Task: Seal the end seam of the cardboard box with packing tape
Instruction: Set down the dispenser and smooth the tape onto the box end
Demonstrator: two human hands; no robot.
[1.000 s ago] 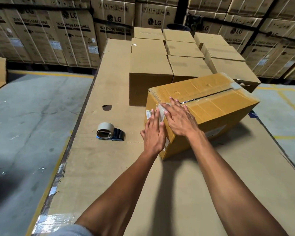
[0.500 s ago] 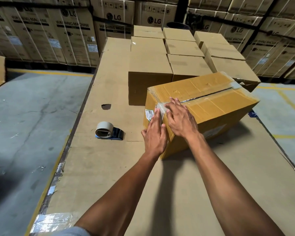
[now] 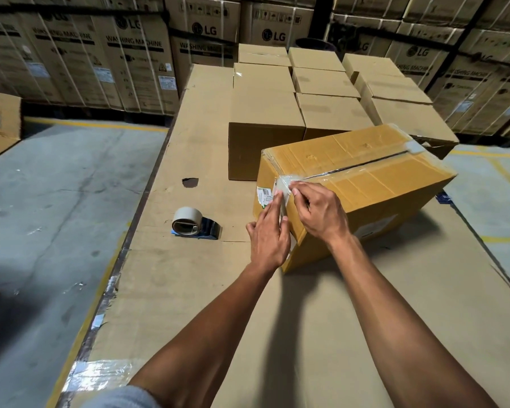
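Note:
A yellow-brown cardboard box lies at an angle on the cardboard-covered table, its top seam covered by clear tape. At the near top corner a crumpled end of clear tape sticks up. My right hand has its fingers curled and pinches at that tape end. My left hand lies flat with straight fingers against the box's near end face, fingertips beside a small white label. A tape dispenser with a beige roll lies on the table to the left, apart from both hands.
Several plain brown boxes stand in rows behind the yellow box. The table has a small hole and a taped left edge. Concrete floor lies on both sides. Tall stacked cartons line the back.
My right hand went from lying flat on the box top to curling its fingers at the tape end on the corner. My left hand slid slightly up the end face.

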